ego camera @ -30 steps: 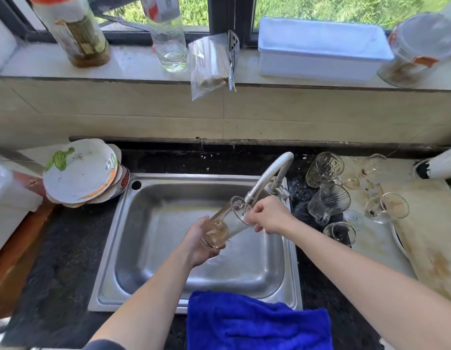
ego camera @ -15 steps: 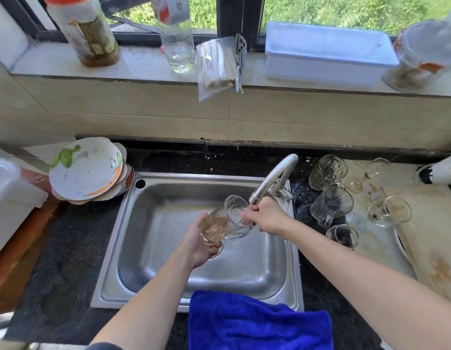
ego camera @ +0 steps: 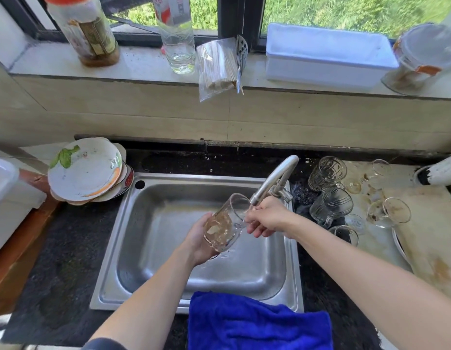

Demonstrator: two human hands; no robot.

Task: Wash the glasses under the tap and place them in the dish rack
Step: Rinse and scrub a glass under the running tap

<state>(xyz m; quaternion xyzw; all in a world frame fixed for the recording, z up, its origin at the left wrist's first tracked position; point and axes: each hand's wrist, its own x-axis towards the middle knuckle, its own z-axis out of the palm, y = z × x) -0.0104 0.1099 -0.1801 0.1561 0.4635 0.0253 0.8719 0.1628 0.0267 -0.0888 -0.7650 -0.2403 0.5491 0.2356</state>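
My left hand [ego camera: 197, 242] grips the base of a clear glass [ego camera: 225, 223] with brownish residue, tilted with its mouth toward the tap spout [ego camera: 272, 181] over the steel sink [ego camera: 148, 223]. My right hand [ego camera: 268, 217] is at the glass's rim, fingers on its edge just below the spout. To the right of the sink, several more glasses lie on the counter: a patterned one [ego camera: 326, 173], a ribbed mug [ego camera: 331, 207] and a stained one [ego camera: 389, 212]. No dish rack can be made out.
A stack of plates [ego camera: 85, 170] sits left of the sink. A blue cloth [ego camera: 257, 322] hangs over the sink's front edge. Bottles [ego camera: 177, 34], a bag of sticks [ego camera: 216, 66] and a white box [ego camera: 328, 56] stand on the windowsill. A stained board [ego camera: 434, 233] lies at right.
The glass has tipped so its mouth sits closer to the spout, and both hands shifted slightly with it. My right hand stays at the rim.
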